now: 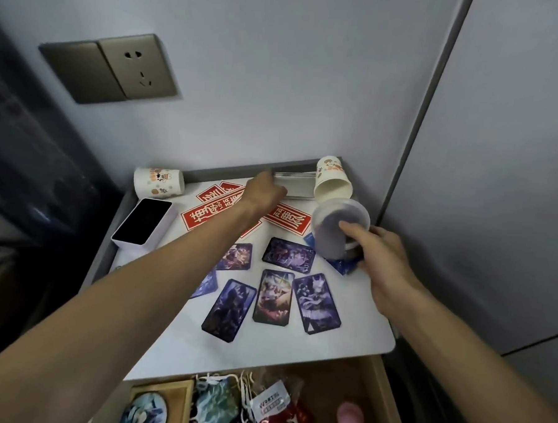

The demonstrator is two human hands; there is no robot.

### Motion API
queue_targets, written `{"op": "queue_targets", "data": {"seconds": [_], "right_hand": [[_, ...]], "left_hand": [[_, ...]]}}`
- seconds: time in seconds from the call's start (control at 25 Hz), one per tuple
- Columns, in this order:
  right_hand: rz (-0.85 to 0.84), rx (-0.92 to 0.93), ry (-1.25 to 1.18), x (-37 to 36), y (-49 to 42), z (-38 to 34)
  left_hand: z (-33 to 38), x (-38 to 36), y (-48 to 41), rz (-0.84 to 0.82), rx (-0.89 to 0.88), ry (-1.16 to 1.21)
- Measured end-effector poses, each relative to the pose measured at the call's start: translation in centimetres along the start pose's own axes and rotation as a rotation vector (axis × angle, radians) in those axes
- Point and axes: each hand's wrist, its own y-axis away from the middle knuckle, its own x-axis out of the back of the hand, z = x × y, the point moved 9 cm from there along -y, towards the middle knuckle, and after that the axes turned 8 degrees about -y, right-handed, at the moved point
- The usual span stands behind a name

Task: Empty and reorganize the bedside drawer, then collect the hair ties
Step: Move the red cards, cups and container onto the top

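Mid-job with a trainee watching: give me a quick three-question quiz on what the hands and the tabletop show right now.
1. Multiple choice: the right hand
A) holds nothing
B) grips the translucent tub
C) presses down with a flat palm
2. True or false: the paper cup at the left rear of the table lies on its side.
3. Fill in: the left hand grips the end of the flat silver box, which lies along the table's ____ edge.
Key: 1 B; 2 true; 3 rear.
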Motion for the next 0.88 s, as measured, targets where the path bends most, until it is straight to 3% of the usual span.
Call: {"op": "queue_targets", "data": {"seconds": [0.08, 0.12, 0.2, 0.28, 0.4, 0.56, 0.76, 0.88], "right_hand": [[-0.031, -0.036, -0.085, -0.4, 0.4, 0.1], [-0.074, -0.060, -0.138, -0.8, 0.7, 0.1], [-0.173, -0.119, -0.229, -2.0, 1.5, 0.4], [-0.231, -0.193, -0.342, -3.1, 2.2, 1.1], [-0.283, -0.264, -0.404, -4.5, 3.0, 1.9], [-0.335, -0.274, -0.354, -5.5, 4.0, 2.3], [-0.215, -0.222, -0.402, -2.8, 3.1, 1.0], [-0.116, -0.170, -0.276, -1.1, 2.6, 0.9]], "left_hand": [[0.8, 0.8, 2.8, 0.029, -0.124, 0.004], [0.7, 0.5, 4.4, -0.048, -0.143, 0.088], [-0.1, -1.0, 7.7, -0.314, -0.045, 0.323], [-1.4, -1.2, 9.6, -0.432, 0.070, 0.498], [-3.3, -0.2, 10.8, -0.416, 0.177, 0.628], [-4.7, 1.3, 11.9, -0.331, 0.198, 0.615], [-7.8, 3.1, 11.1, -0.142, 0.347, 0.812], [-9.2, 3.3, 11.4, -0.073, 0.427, 0.885]]}}
